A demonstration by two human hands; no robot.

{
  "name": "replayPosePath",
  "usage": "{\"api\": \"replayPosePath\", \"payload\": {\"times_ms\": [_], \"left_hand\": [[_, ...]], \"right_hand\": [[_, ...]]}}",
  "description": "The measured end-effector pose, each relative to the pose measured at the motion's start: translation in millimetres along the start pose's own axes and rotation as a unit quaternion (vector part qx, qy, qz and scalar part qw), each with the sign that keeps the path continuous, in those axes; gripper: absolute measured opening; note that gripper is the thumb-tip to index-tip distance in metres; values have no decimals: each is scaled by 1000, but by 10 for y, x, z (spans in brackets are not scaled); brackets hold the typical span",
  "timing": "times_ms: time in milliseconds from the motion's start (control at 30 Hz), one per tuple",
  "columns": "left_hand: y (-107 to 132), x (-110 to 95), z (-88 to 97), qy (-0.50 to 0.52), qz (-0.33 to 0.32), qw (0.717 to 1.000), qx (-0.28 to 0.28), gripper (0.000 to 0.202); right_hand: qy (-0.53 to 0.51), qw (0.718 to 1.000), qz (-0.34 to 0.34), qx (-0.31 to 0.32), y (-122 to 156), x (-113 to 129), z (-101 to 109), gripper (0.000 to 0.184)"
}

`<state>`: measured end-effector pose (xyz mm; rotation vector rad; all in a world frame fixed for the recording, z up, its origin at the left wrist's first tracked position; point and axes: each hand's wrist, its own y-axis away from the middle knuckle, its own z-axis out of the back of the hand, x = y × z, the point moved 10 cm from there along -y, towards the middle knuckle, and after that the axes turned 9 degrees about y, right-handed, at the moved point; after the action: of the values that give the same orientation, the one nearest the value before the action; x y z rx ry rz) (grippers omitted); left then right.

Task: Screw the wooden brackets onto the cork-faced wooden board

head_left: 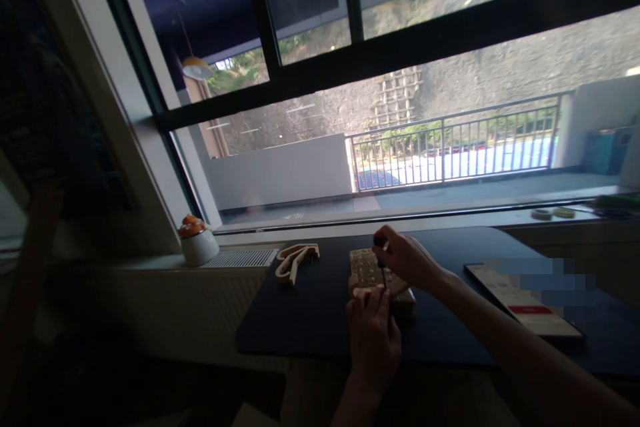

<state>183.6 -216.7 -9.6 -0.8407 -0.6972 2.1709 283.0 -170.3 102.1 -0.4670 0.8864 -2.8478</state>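
Observation:
My right hand (pixel 400 257) is closed around the dark handle of what looks like a screwdriver (pixel 383 275), its thin shaft pointing down. Below it, on the dark table, lies a rough, speckled brown block (pixel 364 263). A pale wooden piece (pixel 400 285) rests across the block. My left hand (pixel 374 323) grips this piece from the near side, fingers curled close to the tool's lower end. Just where the tip touches is hidden by the fingers. To the left, a curved pale wooden frame (pixel 295 263) lies on the table with small dark bits beside it.
The dark table (pixel 320 327) stands against the window sill. A tablet or printed sheet (pixel 525 307) lies at the right. On the sill are a white jar with an orange top (pixel 197 245) and rolls of tape (pixel 564 212). A radiator (pixel 200 307) runs below the sill.

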Motion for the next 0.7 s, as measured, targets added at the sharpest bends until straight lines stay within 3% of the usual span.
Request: {"api": "replayPosePath", "payload": {"times_ms": [167, 700], "left_hand": [[-18, 1, 7, -7, -2, 1000, -1, 47], [-6, -13, 17, -19, -8, 1000, -11, 47]], "right_hand": [[-2, 1000, -8, 8, 3, -71, -3, 20], [-6, 1000, 16, 22, -22, 15, -25, 24]]}}
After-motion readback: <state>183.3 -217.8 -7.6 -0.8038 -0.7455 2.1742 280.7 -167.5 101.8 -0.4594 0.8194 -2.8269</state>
